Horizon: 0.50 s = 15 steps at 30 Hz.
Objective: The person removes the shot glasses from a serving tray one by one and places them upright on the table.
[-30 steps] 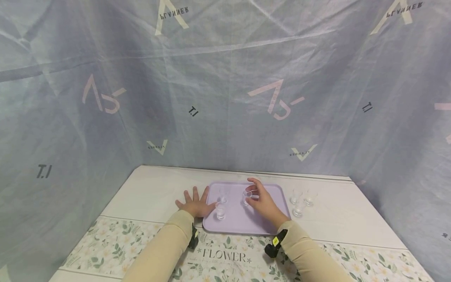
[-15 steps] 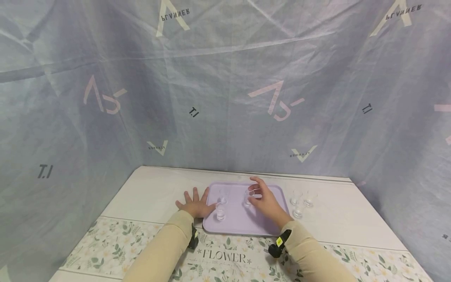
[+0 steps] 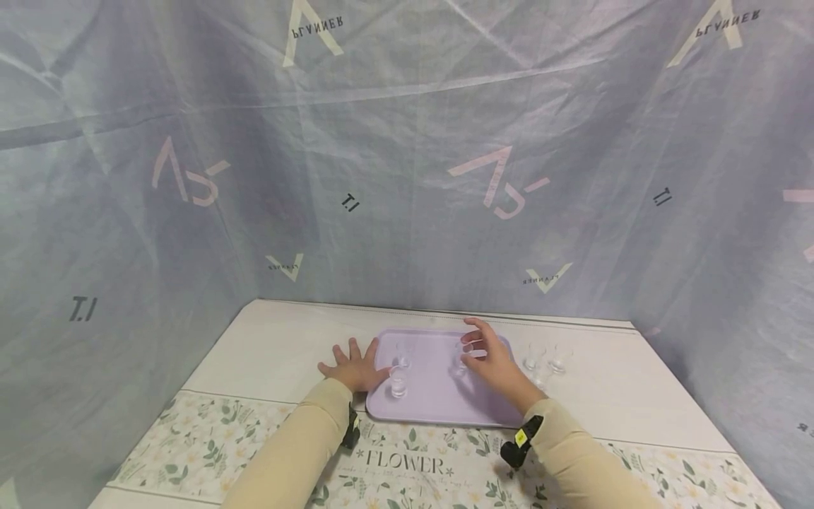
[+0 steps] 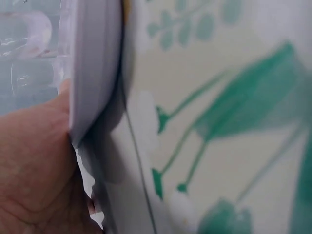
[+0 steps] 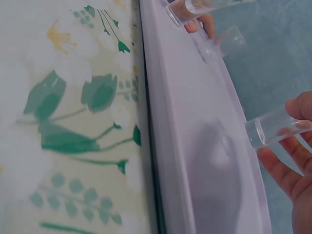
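Note:
My left hand (image 3: 356,371) lies with spread fingers at the left edge of a lilac tray (image 3: 432,406), its thumb over the rim. In the left wrist view the base of that thumb meets the tray's edge (image 4: 95,63). Over the tray's right half, my right hand (image 3: 499,364) holds a small clear shot glass (image 5: 265,130) upright between thumb and fingers, its base close to the tray surface. Two more shot glasses stand on the tray's left side, one nearer (image 3: 398,383) and one behind it (image 3: 403,355).
Right of the tray, three more clear glasses (image 3: 558,359) stand grouped on the white tabletop (image 3: 610,382), one partly hidden by my right wrist. A floral printed band (image 3: 210,438) runs along the near side. Grey-blue cloth (image 3: 407,233) hangs behind and at both sides.
My right hand has slid to the right across the tray, with the shot glass moving along in its grip. My left hand has stayed in place.

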{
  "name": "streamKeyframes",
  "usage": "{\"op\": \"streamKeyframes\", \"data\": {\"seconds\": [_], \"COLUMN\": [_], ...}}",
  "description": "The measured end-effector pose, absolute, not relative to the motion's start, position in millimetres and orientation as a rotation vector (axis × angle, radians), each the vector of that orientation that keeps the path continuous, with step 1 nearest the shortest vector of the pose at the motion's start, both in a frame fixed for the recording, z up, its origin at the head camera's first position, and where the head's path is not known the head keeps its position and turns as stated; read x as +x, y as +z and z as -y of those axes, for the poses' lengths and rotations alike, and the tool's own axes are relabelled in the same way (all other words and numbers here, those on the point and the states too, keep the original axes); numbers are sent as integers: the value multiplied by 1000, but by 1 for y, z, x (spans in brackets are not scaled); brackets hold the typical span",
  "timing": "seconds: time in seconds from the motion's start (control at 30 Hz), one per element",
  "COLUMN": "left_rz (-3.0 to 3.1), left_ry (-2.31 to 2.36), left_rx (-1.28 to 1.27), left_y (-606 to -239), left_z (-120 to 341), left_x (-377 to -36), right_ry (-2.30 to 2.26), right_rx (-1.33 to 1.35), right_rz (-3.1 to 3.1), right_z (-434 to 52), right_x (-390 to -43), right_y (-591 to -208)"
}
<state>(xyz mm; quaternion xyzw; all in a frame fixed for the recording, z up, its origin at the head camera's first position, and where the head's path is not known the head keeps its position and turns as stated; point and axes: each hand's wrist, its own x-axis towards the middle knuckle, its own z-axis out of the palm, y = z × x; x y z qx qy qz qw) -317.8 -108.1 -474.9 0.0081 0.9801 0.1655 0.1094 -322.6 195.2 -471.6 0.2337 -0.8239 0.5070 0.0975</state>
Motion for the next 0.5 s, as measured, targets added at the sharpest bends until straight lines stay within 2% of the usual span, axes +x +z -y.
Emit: {"op": "streamKeyframes", "data": {"seconds": [0.3, 0.5], "left_rz": [-2914, -2874], "left_ry": [419, 457], "left_rx": [30, 11], "left_y": [-480, -467], "left_z": [105, 104], "left_x": [-320, -314], "right_ry": [1443, 1385], "right_rx": [685, 687], "right_rz": [2457, 2463], "right_z": [-209, -219], "right_x": [-315, -309], "right_y": [-460, -452]}}
